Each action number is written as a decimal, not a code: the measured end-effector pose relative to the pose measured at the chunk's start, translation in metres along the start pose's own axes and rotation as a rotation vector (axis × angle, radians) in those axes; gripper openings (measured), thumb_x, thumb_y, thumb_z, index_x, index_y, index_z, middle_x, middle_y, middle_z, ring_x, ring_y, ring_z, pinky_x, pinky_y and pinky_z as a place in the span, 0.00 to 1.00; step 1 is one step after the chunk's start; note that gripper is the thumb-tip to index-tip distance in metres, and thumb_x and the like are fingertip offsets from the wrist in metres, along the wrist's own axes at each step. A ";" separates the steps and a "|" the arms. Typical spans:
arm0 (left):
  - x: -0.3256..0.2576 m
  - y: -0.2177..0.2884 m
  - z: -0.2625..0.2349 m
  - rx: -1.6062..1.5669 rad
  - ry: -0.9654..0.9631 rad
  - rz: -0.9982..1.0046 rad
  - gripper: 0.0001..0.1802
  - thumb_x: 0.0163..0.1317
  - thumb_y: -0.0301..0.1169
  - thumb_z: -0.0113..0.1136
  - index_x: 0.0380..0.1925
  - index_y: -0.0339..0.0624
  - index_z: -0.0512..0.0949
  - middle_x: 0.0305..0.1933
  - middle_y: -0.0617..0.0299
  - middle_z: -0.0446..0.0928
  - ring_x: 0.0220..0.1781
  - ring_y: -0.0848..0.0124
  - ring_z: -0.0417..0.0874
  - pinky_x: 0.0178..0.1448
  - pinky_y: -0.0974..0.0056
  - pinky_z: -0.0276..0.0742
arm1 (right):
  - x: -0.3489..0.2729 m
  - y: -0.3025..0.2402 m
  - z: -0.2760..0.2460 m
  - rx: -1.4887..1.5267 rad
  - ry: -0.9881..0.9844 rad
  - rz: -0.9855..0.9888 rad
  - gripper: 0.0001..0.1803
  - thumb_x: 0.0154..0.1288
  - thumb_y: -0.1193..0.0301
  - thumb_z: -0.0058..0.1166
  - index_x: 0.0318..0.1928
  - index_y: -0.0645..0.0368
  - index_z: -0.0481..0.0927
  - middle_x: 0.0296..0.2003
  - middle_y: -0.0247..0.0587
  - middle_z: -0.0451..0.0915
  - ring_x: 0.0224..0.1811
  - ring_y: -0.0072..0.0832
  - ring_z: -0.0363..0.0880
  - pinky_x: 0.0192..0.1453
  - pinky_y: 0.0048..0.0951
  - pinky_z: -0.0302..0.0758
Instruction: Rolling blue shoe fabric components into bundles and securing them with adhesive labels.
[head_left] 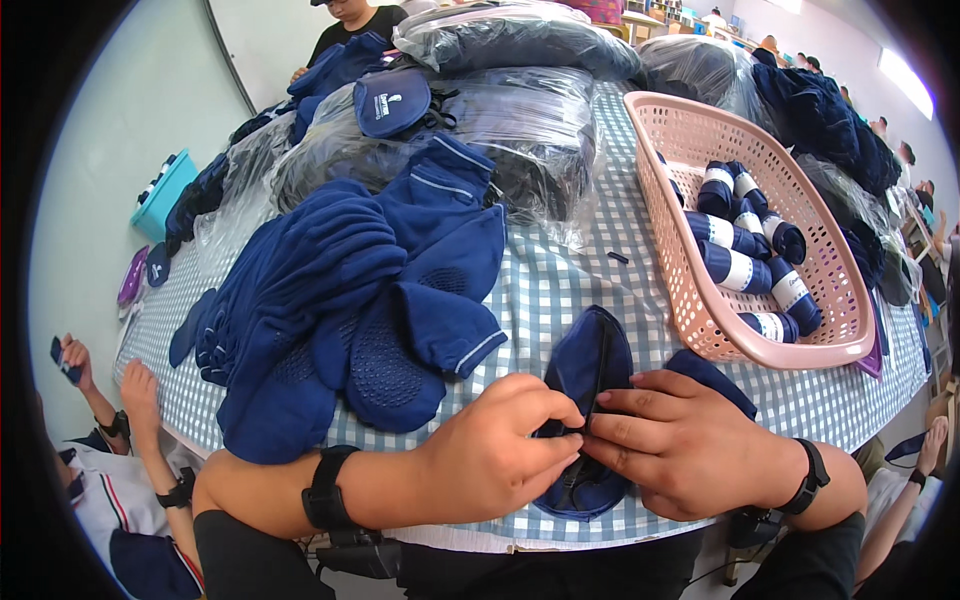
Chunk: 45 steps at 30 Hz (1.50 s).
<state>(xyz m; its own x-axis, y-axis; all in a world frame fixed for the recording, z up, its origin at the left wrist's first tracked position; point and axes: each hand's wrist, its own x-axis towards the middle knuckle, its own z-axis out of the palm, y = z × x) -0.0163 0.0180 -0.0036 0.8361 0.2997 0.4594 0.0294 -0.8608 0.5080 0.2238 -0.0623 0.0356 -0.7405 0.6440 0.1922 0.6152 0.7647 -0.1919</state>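
Observation:
On the checked tablecloth in front of me lies a navy oval fabric piece (592,350) with a narrow black strip along its middle, possibly an eye mask. My left hand (505,440) has its thumb and forefinger pinched at the strip. Opposite it, my right hand (690,440) presses bent fingers onto the same spot, and its fingertips almost meet the left ones. The fingers hide the middle of the piece. Another navy fabric piece (712,380) shows partly behind my right hand. To the left lies a heap of navy socks (330,290) with dotted grip soles.
A pink perforated basket (665,235) at the right holds several navy rolls with white bands. Plastic-wrapped bundles (520,120) line the back, with a navy round pouch (392,103) on them. A turquoise bin (163,205) stands far left. Other people's hands (140,395) are at both sides.

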 end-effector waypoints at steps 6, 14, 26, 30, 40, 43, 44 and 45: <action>0.003 0.012 -0.003 0.219 -0.064 0.079 0.15 0.50 0.25 0.69 0.38 0.30 0.84 0.58 0.45 0.77 0.60 0.52 0.78 0.60 0.56 0.74 | -0.003 0.001 0.001 -0.053 0.018 -0.002 0.22 0.58 0.70 0.55 0.53 0.62 0.82 0.52 0.42 0.80 0.60 0.39 0.77 0.67 0.49 0.69; 0.003 0.010 -0.002 0.076 -0.160 0.021 0.32 0.50 0.22 0.66 0.56 0.18 0.72 0.62 0.34 0.73 0.67 0.42 0.73 0.70 0.51 0.72 | -0.005 0.001 0.003 -0.013 0.062 -0.004 0.21 0.58 0.71 0.54 0.53 0.64 0.79 0.49 0.48 0.80 0.57 0.43 0.79 0.65 0.50 0.70; 0.007 0.009 -0.005 0.041 -0.306 -0.007 0.40 0.51 0.25 0.64 0.66 0.18 0.64 0.73 0.31 0.60 0.73 0.43 0.66 0.76 0.50 0.63 | -0.011 0.002 -0.022 0.176 0.067 0.045 0.30 0.47 0.70 0.61 0.55 0.64 0.75 0.54 0.57 0.72 0.58 0.54 0.74 0.65 0.50 0.71; 0.007 0.009 -0.004 0.085 -0.330 -0.005 0.39 0.52 0.28 0.63 0.65 0.23 0.66 0.72 0.36 0.63 0.72 0.45 0.66 0.76 0.51 0.63 | -0.016 -0.007 -0.033 -0.106 0.020 0.127 0.25 0.53 0.69 0.57 0.54 0.62 0.77 0.52 0.55 0.74 0.56 0.50 0.76 0.62 0.46 0.72; 0.001 0.006 0.000 0.082 -0.299 -0.014 0.35 0.55 0.29 0.64 0.64 0.25 0.70 0.69 0.39 0.68 0.72 0.47 0.67 0.74 0.51 0.65 | -0.033 -0.028 -0.035 -0.298 -0.193 0.496 0.30 0.37 0.69 0.67 0.47 0.59 0.79 0.41 0.45 0.78 0.39 0.41 0.79 0.43 0.39 0.77; 0.001 0.007 -0.001 0.086 -0.296 -0.014 0.35 0.55 0.30 0.65 0.63 0.25 0.70 0.69 0.40 0.68 0.73 0.47 0.66 0.74 0.52 0.65 | -0.029 -0.027 -0.034 -0.243 0.135 0.405 0.25 0.39 0.71 0.64 0.44 0.63 0.79 0.34 0.44 0.79 0.30 0.40 0.80 0.34 0.34 0.76; 0.002 0.008 -0.002 0.096 -0.301 -0.005 0.35 0.55 0.30 0.65 0.63 0.25 0.70 0.69 0.40 0.68 0.72 0.47 0.67 0.74 0.52 0.66 | -0.029 -0.027 -0.030 -0.246 0.131 0.405 0.25 0.39 0.71 0.64 0.44 0.63 0.79 0.34 0.44 0.79 0.30 0.40 0.80 0.34 0.34 0.76; 0.003 0.007 -0.002 0.107 -0.306 0.003 0.35 0.54 0.30 0.65 0.63 0.25 0.70 0.68 0.40 0.69 0.72 0.47 0.67 0.74 0.52 0.66 | -0.029 -0.026 -0.022 -0.244 0.300 0.339 0.23 0.40 0.72 0.63 0.42 0.63 0.79 0.34 0.45 0.80 0.29 0.40 0.81 0.32 0.34 0.75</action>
<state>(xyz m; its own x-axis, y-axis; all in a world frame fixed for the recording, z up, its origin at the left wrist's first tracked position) -0.0146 0.0134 0.0032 0.9617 0.1734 0.2121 0.0706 -0.9049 0.4197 0.2354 -0.1007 0.0563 -0.4003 0.8080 0.4322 0.8790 0.4719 -0.0681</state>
